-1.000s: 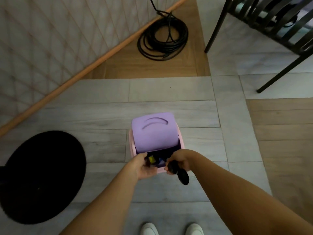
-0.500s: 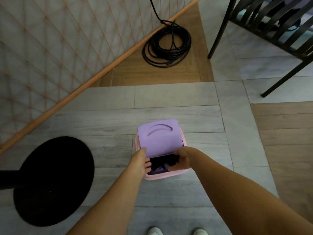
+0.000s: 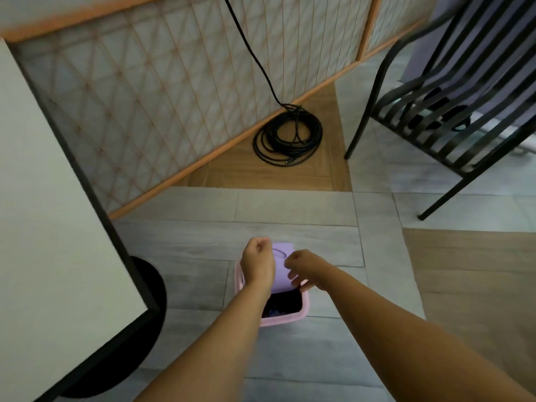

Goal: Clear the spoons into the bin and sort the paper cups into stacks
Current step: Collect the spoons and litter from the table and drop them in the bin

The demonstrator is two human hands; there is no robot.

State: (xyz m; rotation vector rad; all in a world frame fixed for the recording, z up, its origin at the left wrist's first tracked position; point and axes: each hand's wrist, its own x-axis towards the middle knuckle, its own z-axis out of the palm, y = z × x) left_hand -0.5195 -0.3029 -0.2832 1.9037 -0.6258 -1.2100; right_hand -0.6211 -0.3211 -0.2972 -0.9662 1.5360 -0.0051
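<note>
A pink bin (image 3: 285, 318) with a purple swing lid (image 3: 282, 275) stands on the grey floor below me. Its front opening shows dark contents (image 3: 282, 304) that I cannot make out singly. My left hand (image 3: 258, 261) hovers over the bin's left side, fingers curled into a fist with nothing visible in it. My right hand (image 3: 301, 271) hangs over the lid's right side, fingers loosely curled and holding nothing. No spoon or paper cup shows outside the bin.
A white table (image 3: 43, 227) with a black edge fills the left, its round black base (image 3: 149, 300) beside the bin. A coiled black cable (image 3: 287, 140) lies by the lattice wall. A black slatted chair (image 3: 449, 111) stands at the right.
My right hand held a black spoon and my left something yellow at the bin's opening. Both are gone from my hands, which have lifted above the lid. The view has tilted up.
</note>
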